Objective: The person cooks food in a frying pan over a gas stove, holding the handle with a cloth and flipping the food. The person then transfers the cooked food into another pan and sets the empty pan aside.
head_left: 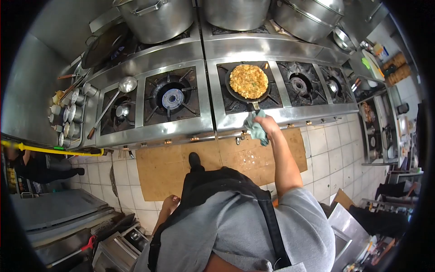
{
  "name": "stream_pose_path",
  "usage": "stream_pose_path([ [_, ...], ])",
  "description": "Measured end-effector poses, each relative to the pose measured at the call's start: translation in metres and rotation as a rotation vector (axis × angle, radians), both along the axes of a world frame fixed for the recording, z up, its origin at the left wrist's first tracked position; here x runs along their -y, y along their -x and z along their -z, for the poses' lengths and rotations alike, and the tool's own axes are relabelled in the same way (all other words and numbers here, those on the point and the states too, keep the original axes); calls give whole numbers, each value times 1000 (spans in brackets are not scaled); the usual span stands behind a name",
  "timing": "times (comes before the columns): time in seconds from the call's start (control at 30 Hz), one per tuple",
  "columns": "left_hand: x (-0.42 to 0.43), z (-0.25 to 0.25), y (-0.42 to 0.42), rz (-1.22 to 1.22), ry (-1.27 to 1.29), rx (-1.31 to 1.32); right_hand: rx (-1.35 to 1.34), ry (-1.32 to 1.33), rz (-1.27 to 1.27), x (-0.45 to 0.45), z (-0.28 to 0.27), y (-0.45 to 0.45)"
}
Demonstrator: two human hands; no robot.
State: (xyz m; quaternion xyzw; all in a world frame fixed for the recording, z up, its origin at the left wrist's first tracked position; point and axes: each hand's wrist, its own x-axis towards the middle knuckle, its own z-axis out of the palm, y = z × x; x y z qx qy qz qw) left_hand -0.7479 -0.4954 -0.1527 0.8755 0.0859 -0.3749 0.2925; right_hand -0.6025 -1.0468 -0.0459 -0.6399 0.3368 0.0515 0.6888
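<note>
A black frying pan (231, 92) sits on a burner of the steel stove, filled with a round, golden-brown egg-like cake (248, 81). My right hand (268, 125) is closed round the pan's handle (255, 106) with a green cloth (256, 129) between hand and handle. Down at my left side hangs my left hand (171, 202), away from the stove; its fingers look curled, but they are small and partly hidden, so whether it is open or closed is unclear.
Large steel pots (156, 20) line the back. A ladle (128, 84) lies across the left burners, near metal containers (74, 113). Cardboard (163, 172) covers the floor by the stove. Another person (38, 167) is at the far left. Shelving (380, 131) stands at right.
</note>
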Motion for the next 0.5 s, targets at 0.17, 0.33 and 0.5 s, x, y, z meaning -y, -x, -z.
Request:
stream_pose_path([
  [0.17, 4, -1, -3, -156, 2, -80, 14, -61, 84, -12, -7, -10],
  [0.33, -6, 29, -9, -23, -17, 24, 36, -54, 34, 0, 14, 7],
  [0.5, -5, 20, 0, -78, 53, -23, 5, -77, 65, -13, 2, -16],
])
